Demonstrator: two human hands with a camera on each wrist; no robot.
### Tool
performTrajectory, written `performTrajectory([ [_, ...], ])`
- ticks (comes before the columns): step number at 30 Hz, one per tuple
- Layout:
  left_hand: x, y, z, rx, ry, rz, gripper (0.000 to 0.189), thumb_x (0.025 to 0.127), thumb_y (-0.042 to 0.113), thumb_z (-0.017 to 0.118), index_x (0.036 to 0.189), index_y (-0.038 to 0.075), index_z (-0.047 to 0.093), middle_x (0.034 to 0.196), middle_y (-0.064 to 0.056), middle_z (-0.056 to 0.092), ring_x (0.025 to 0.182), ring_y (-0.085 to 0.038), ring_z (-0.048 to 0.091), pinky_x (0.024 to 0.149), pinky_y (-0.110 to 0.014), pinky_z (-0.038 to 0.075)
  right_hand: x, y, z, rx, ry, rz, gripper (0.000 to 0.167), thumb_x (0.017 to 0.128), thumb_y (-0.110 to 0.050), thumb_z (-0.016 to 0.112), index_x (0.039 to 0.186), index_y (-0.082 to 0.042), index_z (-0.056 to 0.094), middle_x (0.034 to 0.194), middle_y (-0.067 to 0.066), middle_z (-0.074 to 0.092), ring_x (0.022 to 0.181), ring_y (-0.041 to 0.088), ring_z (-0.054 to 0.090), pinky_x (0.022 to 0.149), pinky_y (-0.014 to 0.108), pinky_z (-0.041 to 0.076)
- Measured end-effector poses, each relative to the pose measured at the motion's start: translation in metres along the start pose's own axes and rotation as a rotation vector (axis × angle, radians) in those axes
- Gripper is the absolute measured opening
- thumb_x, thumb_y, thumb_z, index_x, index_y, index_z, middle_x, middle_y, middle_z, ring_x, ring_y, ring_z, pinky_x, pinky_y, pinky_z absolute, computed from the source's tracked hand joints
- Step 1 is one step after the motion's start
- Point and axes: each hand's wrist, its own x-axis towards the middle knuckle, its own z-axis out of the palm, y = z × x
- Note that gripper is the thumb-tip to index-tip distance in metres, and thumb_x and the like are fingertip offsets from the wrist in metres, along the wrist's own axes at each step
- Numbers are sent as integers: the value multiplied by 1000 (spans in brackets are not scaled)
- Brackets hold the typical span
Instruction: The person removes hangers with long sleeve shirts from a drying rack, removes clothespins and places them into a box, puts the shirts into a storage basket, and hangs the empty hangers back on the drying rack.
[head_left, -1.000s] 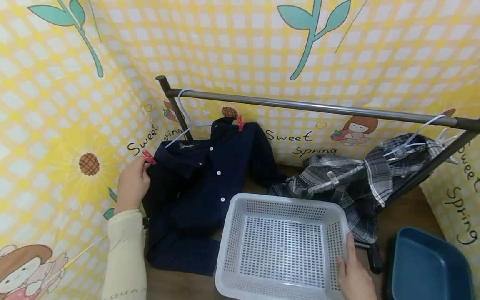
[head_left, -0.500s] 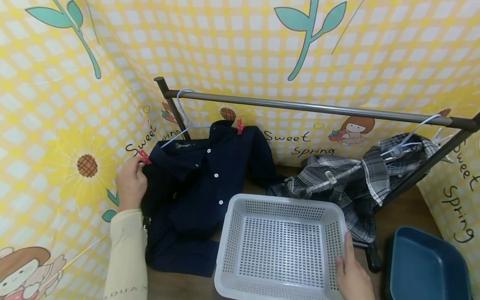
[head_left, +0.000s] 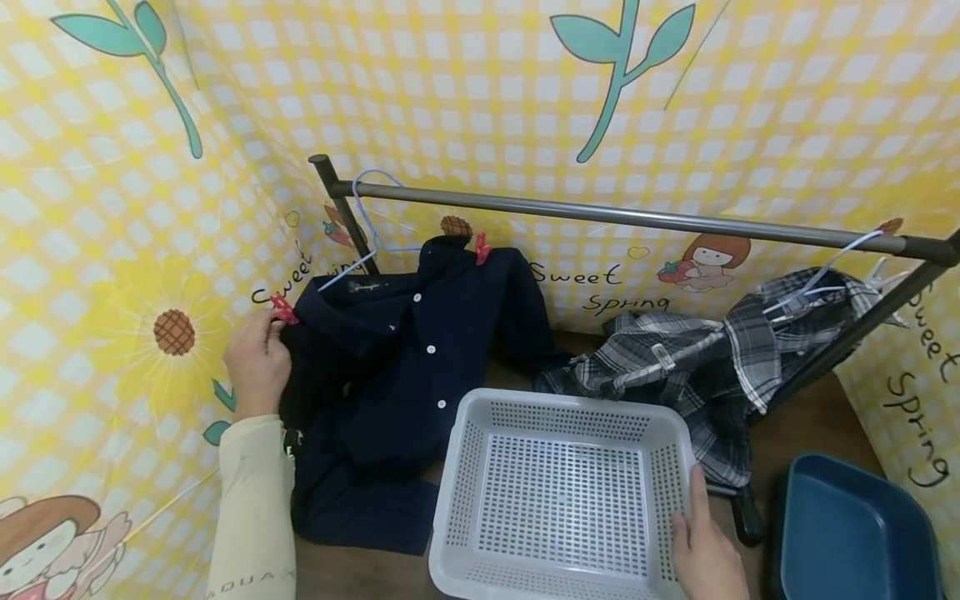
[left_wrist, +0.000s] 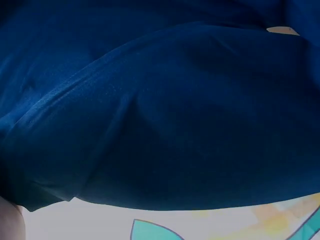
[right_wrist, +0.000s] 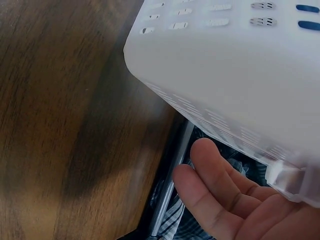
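The left grip [head_left: 258, 362] pinches a red clip [head_left: 283, 309] at the shoulder edge of the navy shirt [head_left: 397, 392]. The right grip [head_left: 708, 542] grasps the side rim of the basket [head_left: 570, 402], thumb inside. The basket is pale, rigid and plastic-looking, rectangular with rounded corners and slotted faces. The shirt, a smooth, softly creased fabric with round white buttons, hangs on a slim pale-blue hanger [head_left: 347, 272] from the rack's cylindrical tube [head_left: 600, 214]. A second red clip [head_left: 482, 248] sits at the opposite shoulder. Right: crumpled plaid garment [head_left: 682, 358]; rounded, smooth blue tub [head_left: 847, 525].
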Motion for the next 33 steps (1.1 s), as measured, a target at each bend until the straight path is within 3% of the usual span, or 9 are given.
performTrajectory([
  [10,3,9,-6,-29,43,28,17,102,10,55,95,-4,64,89,-22,64,81,-44,60,70,-57,43,-3,2,-1,-2,15,-34,87,107,-14,48,156,-19,-24,117,38,52,92,49,63,70,51,51],
  [20,3,8,-10,-40,64,20,16,101,6,56,94,-6,64,93,-22,66,85,-43,62,74,-55,46,-3,2,1,-9,40,-47,86,106,-11,47,156,-17,-23,115,39,54,86,45,64,71,51,50],
  [27,1,7,-16,-28,41,4,25,105,15,54,93,-5,63,93,-23,64,84,-43,62,74,-54,46,-2,3,2,-8,35,-45,86,107,-12,47,156,-17,-23,114,41,54,86,46,64,71,52,50],
  [33,1,8,-18,-56,94,21,18,101,11,59,93,-5,64,88,-23,64,80,-44,62,71,-55,45,-2,3,2,-4,31,-46,87,106,-12,48,156,-17,-23,115,41,53,89,48,63,71,52,51],
])
